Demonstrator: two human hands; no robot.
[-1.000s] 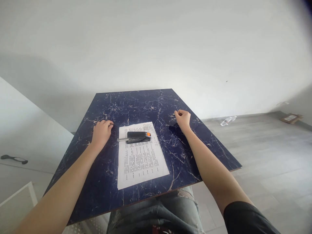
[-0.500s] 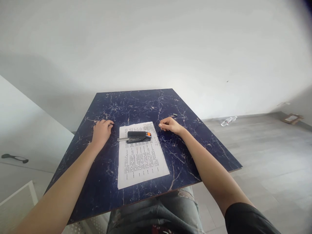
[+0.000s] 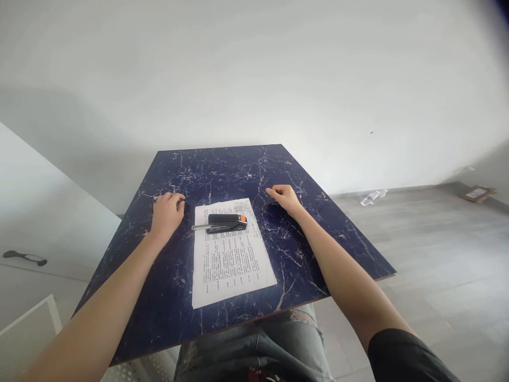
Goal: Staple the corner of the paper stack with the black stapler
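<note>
A black stapler (image 3: 222, 223) with an orange patch lies on its side across printed sheets of paper (image 3: 234, 276), its metal tongue pointing left past the sheets' edge. To the left of the paper, my left hand (image 3: 167, 212) rests on the table with its fingers loosely bent and apart, holding nothing. My right hand (image 3: 285, 199) is beyond the paper's upper right corner, fingers curled in and thumb pointing left. It covers the spot where a small dark green piece lay; whether that piece is in the fingers is hidden.
The dark blue marble-patterned table (image 3: 214, 170) reaches almost to the white wall (image 3: 254, 79). On the grey floor at right lie a clear plastic bottle (image 3: 373, 198) and a brown cardboard piece (image 3: 477, 193). A white panel with a dark handle (image 3: 24, 258) stands at left.
My right hand has moved slightly up and right, over the small dark green piece, which is now out of sight. My left hand, the stapler and the paper stay in place.
</note>
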